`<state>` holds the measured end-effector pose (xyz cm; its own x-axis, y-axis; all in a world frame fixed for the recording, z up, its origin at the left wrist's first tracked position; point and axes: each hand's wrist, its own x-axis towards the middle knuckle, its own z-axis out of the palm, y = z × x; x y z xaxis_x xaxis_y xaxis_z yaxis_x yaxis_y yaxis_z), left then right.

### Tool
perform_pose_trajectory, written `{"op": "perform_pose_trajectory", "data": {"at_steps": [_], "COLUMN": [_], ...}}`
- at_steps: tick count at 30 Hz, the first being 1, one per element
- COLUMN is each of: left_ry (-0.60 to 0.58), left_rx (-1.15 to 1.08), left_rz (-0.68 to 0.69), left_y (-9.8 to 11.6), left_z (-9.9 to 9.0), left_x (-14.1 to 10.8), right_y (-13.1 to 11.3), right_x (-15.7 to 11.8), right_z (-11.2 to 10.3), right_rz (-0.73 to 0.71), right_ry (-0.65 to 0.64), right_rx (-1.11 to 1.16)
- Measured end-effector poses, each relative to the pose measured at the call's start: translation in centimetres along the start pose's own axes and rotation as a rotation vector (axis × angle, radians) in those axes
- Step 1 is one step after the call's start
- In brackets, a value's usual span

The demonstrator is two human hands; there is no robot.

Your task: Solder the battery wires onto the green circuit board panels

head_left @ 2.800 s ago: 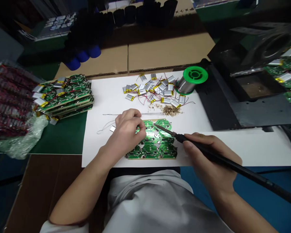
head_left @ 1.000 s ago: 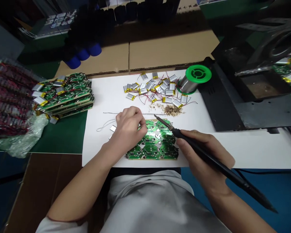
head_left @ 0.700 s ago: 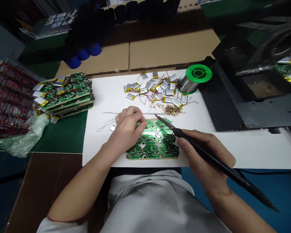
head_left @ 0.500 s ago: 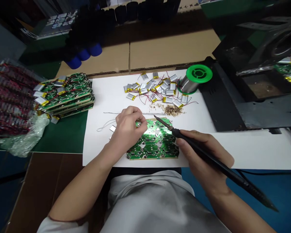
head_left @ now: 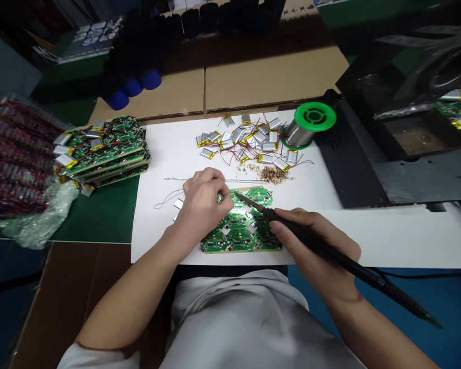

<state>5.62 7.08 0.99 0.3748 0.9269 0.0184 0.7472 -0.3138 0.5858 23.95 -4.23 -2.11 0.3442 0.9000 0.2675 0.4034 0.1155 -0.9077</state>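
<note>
My right hand grips a black soldering iron. The iron's tip reaches over the upper part of a green circuit board panel, close to my left fingertips; whether it touches cannot be made out. My left hand is closed in a pinch over the panel's upper left corner, and what its fingers hold is hidden. Thin wire lies on the white sheet behind the panel, with a looped end left of my left hand. Part of a silver battery cell shows beside that hand.
Many silver battery cells with red and black leads lie behind the panel, near brown crumbs. A green solder spool stands by a black metal unit. Stacked boards and bubble wrap are left.
My right hand has moved slightly left, bringing the soldering iron's tip down from the panel's back edge to over the board beside my left fingertips. My left hand has barely moved.
</note>
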Motion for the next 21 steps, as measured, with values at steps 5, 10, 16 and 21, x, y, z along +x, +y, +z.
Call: {"op": "perform_pose_trajectory", "data": {"at_steps": [5,10,16,21], "left_ry": [0.002,-0.006,-0.025,-0.033], "left_rx": [-0.002,0.008,0.016,0.017], "left_rz": [0.003,-0.005,-0.025,-0.022], "left_y": [-0.10,0.10,0.31,0.37], "left_z": [0.03,0.00,-0.10,-0.25], "left_x": [-0.07,-0.01,0.08,0.07], "right_y": [0.11,-0.08,-0.07,0.26], "right_x": [0.11,0.20,-0.19,-0.40], "right_z": [-0.13,-0.16,-0.17,-0.18], "right_rz": [-0.008,-0.056,-0.168,-0.106], "right_ry": [-0.032,-0.075,-0.151,0.071], "right_rx": [-0.050,-0.099,-0.048,-0.034]}}
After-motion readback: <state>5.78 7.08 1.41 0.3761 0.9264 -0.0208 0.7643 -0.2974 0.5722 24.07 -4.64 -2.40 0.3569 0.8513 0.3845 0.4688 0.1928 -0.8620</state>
